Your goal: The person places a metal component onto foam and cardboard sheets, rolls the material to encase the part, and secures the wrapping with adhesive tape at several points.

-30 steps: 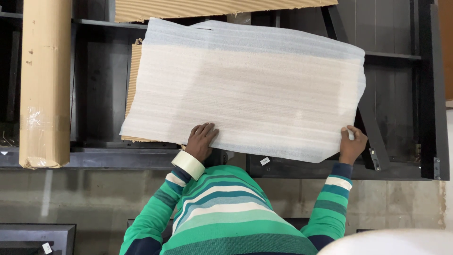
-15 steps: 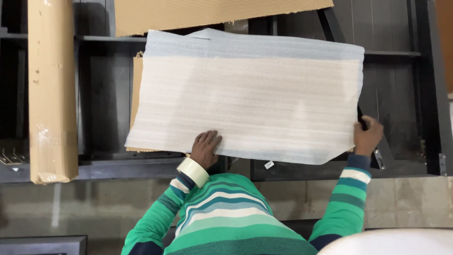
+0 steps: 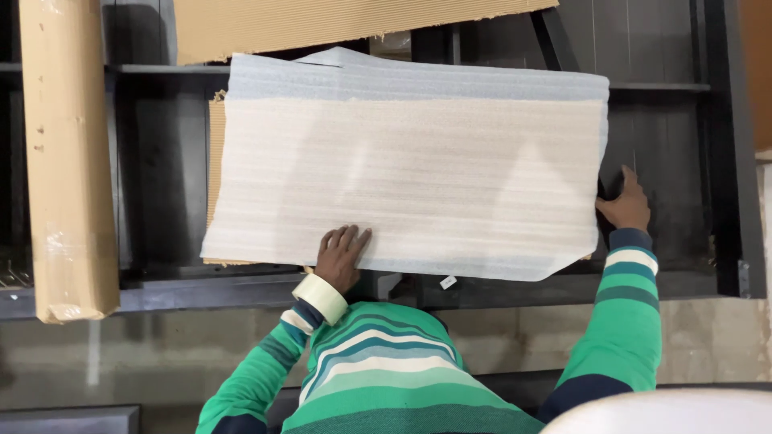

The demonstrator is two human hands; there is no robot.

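A large white foam sheet (image 3: pixel 418 169) lies over a flat panel, and brown cardboard (image 3: pixel 215 153) peeks out along its left side. My left hand (image 3: pixel 339 255) rests flat on the sheet's lower edge with the fingers spread. A roll of pale tape (image 3: pixel 320 298) sits around that wrist. My right hand (image 3: pixel 624 202) is at the sheet's right edge, its fingers pointing up along the edge and closed on it. Both sleeves are green with stripes.
The panel lies on a black metal frame (image 3: pixel 161 273) with dark rails. A long parcel wrapped in cardboard (image 3: pixel 68 161) stands at the left. A torn cardboard sheet (image 3: pixel 322 24) lies at the top. A small white tag (image 3: pixel 448 282) hangs below the sheet. The concrete floor (image 3: pixel 121 354) is below.
My right hand has moved from the sheet's lower right corner up along its right edge. The left hand has stayed on the lower edge. The sheet now lies squarer.
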